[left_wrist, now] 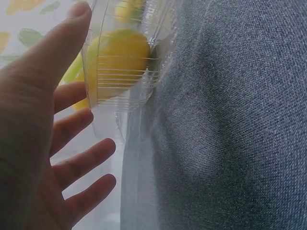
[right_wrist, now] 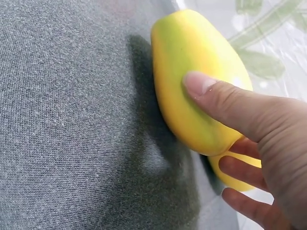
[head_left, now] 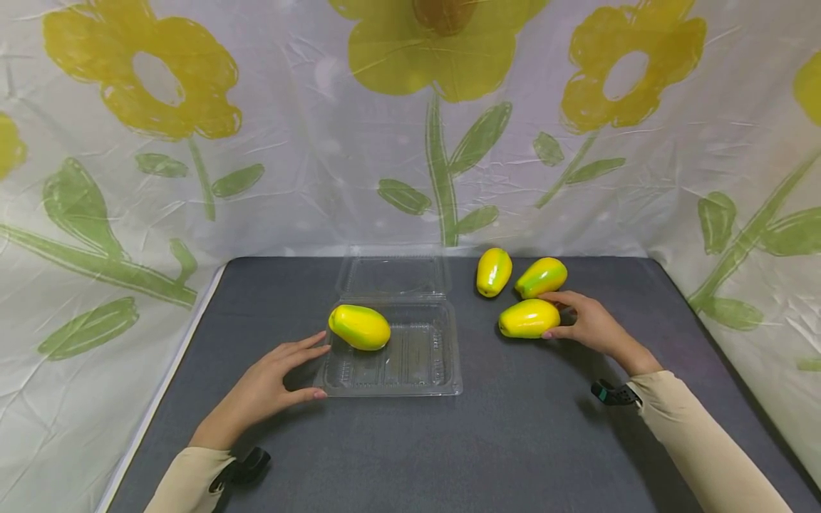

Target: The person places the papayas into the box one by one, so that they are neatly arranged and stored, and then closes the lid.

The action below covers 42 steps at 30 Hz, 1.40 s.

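A clear plastic clamshell box [head_left: 420, 367] lies with its lid [head_left: 394, 276] folded back on the dark cloth. One yellow-green papaya [head_left: 360, 328] sits in its left half, and shows through the ribbed wall in the left wrist view. At the box's left edge is my left hand [head_left: 272, 377], thumb and fingers spread, fingertips right at the rim. To the right of the box, my right hand [head_left: 593, 324] grips another papaya [head_left: 529, 318] at its right end, the thumb [right_wrist: 211, 93] pressed on its side and the fingers partly hidden behind it.
Behind the gripped papaya lie two more, one papaya [head_left: 494, 272] standing more lengthwise and another papaya [head_left: 541, 278] close to the right fingers. Dark grey cloth [head_left: 500, 434] covers the table. A flower-printed curtain [head_left: 308, 178] rises along the back and both sides.
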Available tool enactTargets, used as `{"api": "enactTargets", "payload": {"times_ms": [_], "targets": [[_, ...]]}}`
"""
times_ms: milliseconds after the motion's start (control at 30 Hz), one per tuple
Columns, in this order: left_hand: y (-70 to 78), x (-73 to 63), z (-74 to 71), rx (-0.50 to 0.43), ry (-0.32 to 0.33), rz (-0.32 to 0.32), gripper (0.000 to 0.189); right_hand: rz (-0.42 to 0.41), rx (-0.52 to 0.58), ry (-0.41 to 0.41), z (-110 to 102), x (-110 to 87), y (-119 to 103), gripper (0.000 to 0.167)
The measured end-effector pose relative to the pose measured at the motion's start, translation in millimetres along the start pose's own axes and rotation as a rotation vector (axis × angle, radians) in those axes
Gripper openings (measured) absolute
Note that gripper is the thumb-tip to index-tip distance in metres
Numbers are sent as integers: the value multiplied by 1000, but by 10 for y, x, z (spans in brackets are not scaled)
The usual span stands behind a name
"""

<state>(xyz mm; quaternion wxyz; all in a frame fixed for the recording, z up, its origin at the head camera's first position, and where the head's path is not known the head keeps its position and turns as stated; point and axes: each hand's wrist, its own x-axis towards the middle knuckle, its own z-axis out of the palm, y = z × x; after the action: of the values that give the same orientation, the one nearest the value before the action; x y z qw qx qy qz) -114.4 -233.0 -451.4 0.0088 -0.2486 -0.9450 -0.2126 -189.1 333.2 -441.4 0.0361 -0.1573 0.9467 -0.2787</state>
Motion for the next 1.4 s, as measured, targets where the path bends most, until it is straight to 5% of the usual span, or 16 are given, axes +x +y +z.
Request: {"api": "enactTargets", "payload": {"times_ms": [1033, 1400], "targets": [[-10, 19, -2, 0, -4, -17, 81, -77, 8, 144, 77, 143, -386, 74], [-19, 2, 16, -9, -3, -18, 81, -73, 39, 121, 132, 203, -595, 73]]}}
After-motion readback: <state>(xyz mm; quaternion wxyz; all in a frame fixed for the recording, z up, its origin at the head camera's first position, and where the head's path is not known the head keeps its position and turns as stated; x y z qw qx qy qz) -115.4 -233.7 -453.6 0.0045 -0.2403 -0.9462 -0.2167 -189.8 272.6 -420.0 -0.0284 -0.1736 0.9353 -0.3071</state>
